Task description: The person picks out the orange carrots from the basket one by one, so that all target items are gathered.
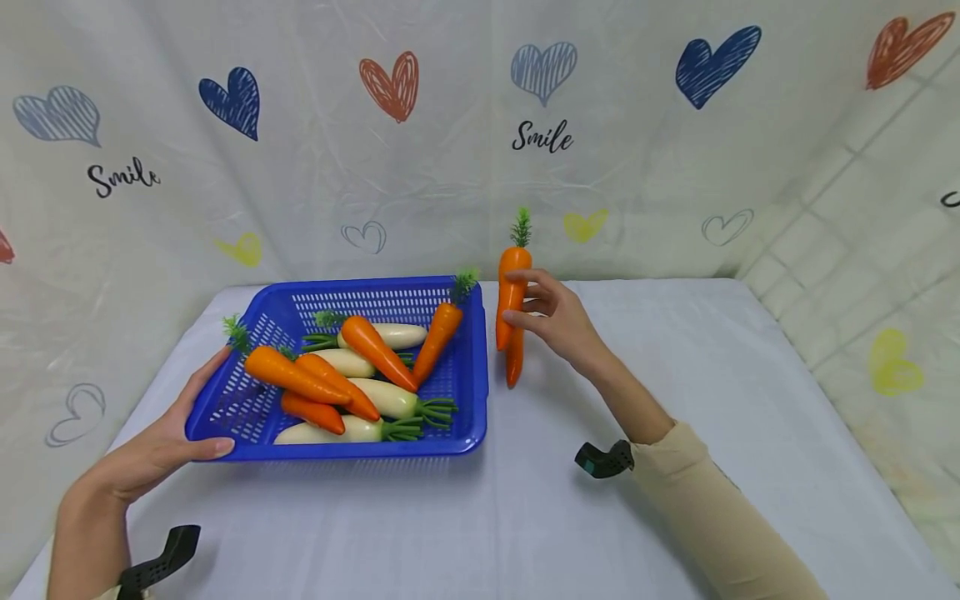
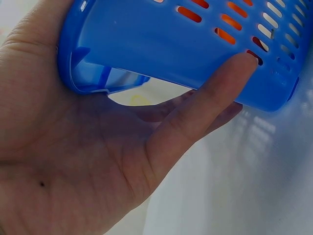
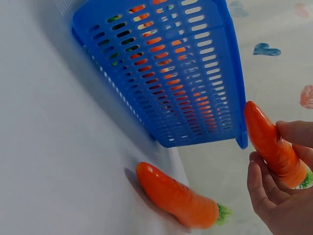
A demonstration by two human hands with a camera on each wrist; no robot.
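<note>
Your R hand (image 1: 555,321) has a toy carrot (image 1: 510,296) pinched btw thumb and fingers, off the table, just right of the blue perforated basket (image 1: 360,452), near its far-right corner. Tip points down, toward you. Your L hand (image 1: 161,442) grips the basket's left end, thumb on the near-left corner; can't tell if that end's lifted.

Step in hand, prob.: shifting carrots one by one at the basket's right side; in or out, can't tell. A second carrot (image 1: 514,362) lies on the table under the held one. Inside: 5 carrots w/ 4 white radishes (image 1: 386,400).

Next move, my read: keep the pinch, clear the carrot below, and if you go left, lift over the right rim; the tip's v. close to it. Watch the greens poking past the rim at far-left and far-right.

Room: far side's tight, w/ the heart-print curtain (image 1: 450,183) right behind. Most space is right on the white tablecloth (image 1: 720,375), plus a strip on the near side.
</note>
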